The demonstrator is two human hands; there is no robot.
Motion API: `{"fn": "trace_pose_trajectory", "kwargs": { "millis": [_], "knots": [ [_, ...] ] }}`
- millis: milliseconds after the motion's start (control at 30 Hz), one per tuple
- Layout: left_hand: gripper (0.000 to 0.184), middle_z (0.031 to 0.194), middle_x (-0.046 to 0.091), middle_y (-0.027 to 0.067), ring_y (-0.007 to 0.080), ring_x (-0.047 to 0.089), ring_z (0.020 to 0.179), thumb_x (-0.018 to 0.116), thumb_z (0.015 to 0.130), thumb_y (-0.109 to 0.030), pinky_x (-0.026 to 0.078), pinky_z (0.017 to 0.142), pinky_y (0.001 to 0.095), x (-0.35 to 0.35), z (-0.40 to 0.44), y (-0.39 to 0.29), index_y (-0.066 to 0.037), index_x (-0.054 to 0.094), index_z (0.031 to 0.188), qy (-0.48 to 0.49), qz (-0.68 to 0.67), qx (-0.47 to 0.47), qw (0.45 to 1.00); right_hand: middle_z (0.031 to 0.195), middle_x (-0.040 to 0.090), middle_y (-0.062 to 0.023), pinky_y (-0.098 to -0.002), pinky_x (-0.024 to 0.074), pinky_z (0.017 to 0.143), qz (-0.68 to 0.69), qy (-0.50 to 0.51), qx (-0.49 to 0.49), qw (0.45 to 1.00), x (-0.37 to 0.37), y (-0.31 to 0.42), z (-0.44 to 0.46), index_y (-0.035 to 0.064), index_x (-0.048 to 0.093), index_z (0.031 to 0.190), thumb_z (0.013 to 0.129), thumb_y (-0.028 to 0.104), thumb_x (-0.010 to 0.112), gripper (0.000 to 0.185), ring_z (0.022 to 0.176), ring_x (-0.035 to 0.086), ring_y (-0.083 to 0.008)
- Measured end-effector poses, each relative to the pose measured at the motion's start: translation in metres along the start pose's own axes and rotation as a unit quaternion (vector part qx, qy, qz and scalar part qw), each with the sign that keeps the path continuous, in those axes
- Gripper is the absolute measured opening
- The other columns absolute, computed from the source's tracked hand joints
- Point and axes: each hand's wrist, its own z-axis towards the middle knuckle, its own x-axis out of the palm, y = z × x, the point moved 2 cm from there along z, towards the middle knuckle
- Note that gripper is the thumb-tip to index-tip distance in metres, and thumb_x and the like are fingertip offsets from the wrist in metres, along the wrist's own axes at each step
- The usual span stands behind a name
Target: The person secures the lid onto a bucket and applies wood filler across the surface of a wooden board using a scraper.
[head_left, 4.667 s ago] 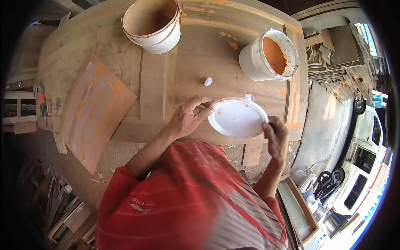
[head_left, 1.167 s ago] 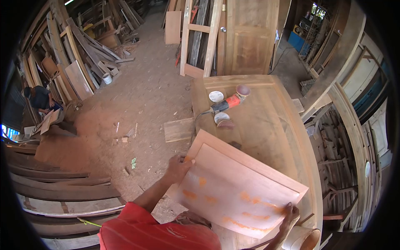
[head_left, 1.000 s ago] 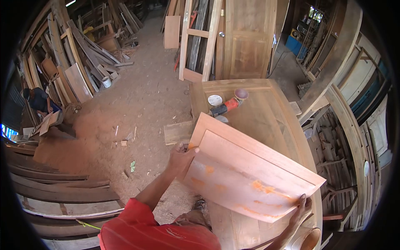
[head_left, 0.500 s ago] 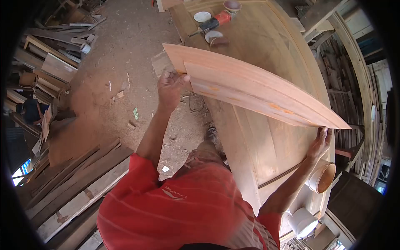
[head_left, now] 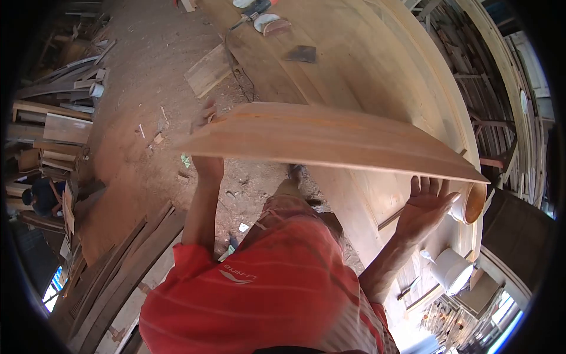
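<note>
A wooden panel (head_left: 330, 138) spans the space in front of my body, seen at a low angle and blurred at its left end. My left hand (head_left: 206, 138) grips that left end, partly hidden behind the wood. Under the panel's right part, my right hand (head_left: 425, 203) supports its near edge with the fingers reaching beneath and the thumb out to the side. Beyond and below the panel lies a large wooden door (head_left: 365, 53). Two pails, one brownish inside (head_left: 473, 203) and one white (head_left: 451, 270), are near my right hand.
A power tool (head_left: 256, 10) and sanding discs (head_left: 274, 25) lie at the door's far end, with a dark flat piece (head_left: 302, 54) nearer. Long boards (head_left: 118, 283) are at the lower left. Another person (head_left: 44, 196) sits at the far left.
The panel has tipped so its orange-patched face is mostly out of sight. Its left end has come lower and nearer, along with my left hand. My view has shifted, bringing the white pail further in.
</note>
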Motion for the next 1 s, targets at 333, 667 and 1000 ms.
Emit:
{"fn": "trace_pose_trajectory", "kwargs": {
  "millis": [333,667,1000],
  "knots": [
    [0.044,0.137,0.063,0.0117,0.0226,0.066,0.122,0.057,0.107,-0.028,0.056,0.104,0.0395,-0.079,-0.226,0.057,-0.006,0.052,0.145,-0.064,-0.294,-0.307,0.903,0.161,0.039,-0.0136,-0.0471,0.0448,0.114,0.053,-0.107,0.087,0.989,-0.077,-0.034,-0.116,0.0115,0.029,0.162,0.109,0.056,0.045,0.071,0.144,0.045,-0.0293],
    [0.059,0.129,0.069,0.0169,0.0277,0.069,0.115,0.043,0.111,-0.047,0.058,0.102,0.0392,-0.076,-0.237,0.043,0.004,0.06,0.134,-0.053,-0.4,-0.402,0.822,0.167,0.03,-0.014,-0.051,0.0268,0.125,0.122,-0.061,0.147,0.98,-0.142,-0.11,-0.148,0.0097,0.023,0.164,0.101,0.068,0.048,0.09,0.153,0.03,-0.0334],
    [0.053,0.139,0.064,0.0152,0.0255,0.063,0.125,0.047,0.111,-0.04,0.052,0.107,0.0397,-0.089,-0.258,0.088,0.001,0.05,0.146,-0.006,-0.163,-0.422,0.892,0.107,0.072,-0.0187,-0.0334,0.0568,0.064,-0.177,-0.014,0.337,0.925,-0.209,-0.117,-0.152,-0.0062,0.059,0.13,0.103,0.059,0.055,0.07,0.087,0.073,-0.0248]
  ]
}}
